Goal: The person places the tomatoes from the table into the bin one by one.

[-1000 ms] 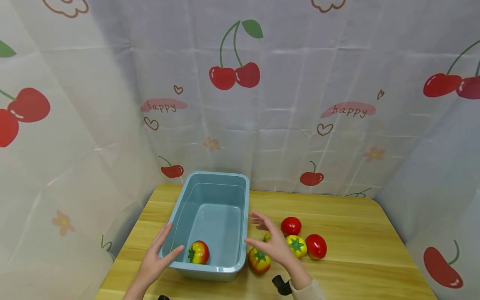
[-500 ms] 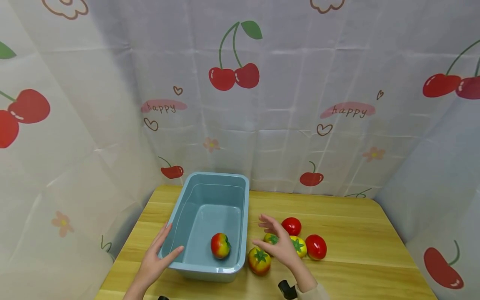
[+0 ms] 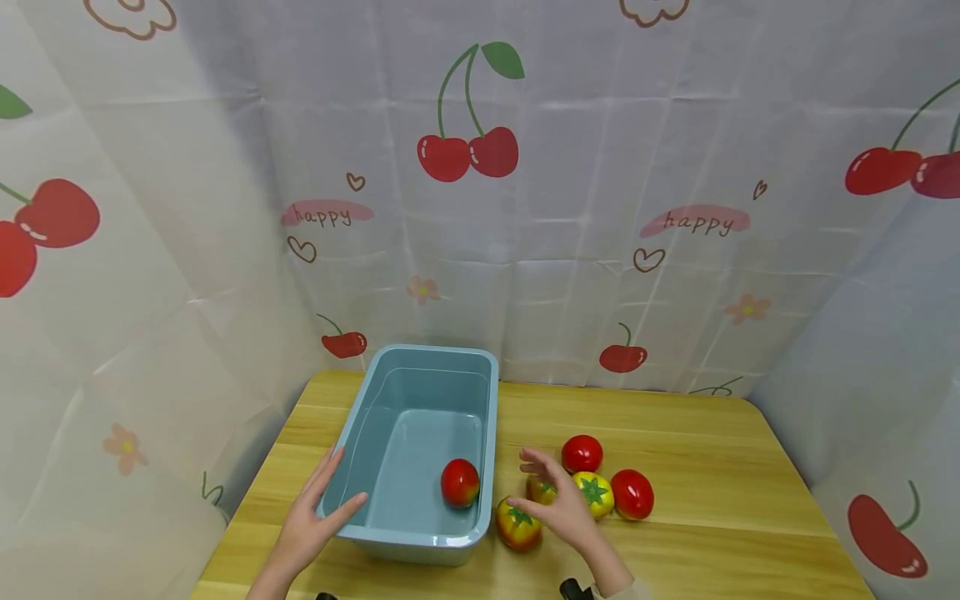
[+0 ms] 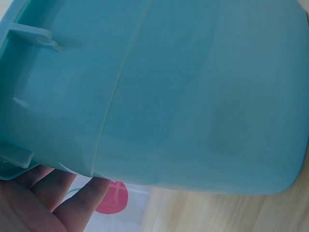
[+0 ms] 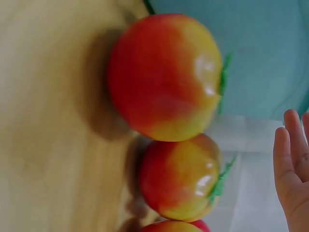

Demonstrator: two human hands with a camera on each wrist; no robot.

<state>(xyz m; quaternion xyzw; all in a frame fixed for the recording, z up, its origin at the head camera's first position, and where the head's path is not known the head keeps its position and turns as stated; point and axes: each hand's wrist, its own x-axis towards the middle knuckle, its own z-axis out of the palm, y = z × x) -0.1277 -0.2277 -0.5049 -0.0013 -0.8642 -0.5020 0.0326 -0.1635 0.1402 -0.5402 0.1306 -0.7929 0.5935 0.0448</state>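
Observation:
My left hand [image 3: 303,527] lies at the front left corner of a blue-grey plastic bin [image 3: 420,540], its thumb stretched over the rim. In the left wrist view its fingers [image 4: 82,203] touch the bin's outer side. One red tomato [image 3: 460,483] with some yellow sits inside, near the right wall. My right hand [image 3: 561,503] hovers just right of the bin, fingers loosely curved around nothing. Below it are a red-yellow tomato [image 3: 517,525] beside the bin and another [image 3: 540,490], partly hidden by the hand. The right wrist view shows a red-yellow tomato [image 5: 164,77] close up.
Right of my right hand lie a yellow tomato [image 3: 594,493] with a green star-shaped top and two red ones, a rear tomato [image 3: 582,454] and a right-hand tomato [image 3: 632,493]. Cherry-printed cloth [image 3: 555,308] encloses the wooden table [image 3: 720,492] behind and at both sides.
The tomato in the bin has rolled from the front left toward the right wall. My right hand has drawn away from the bin, right and slightly nearer. The left hand has stayed put.

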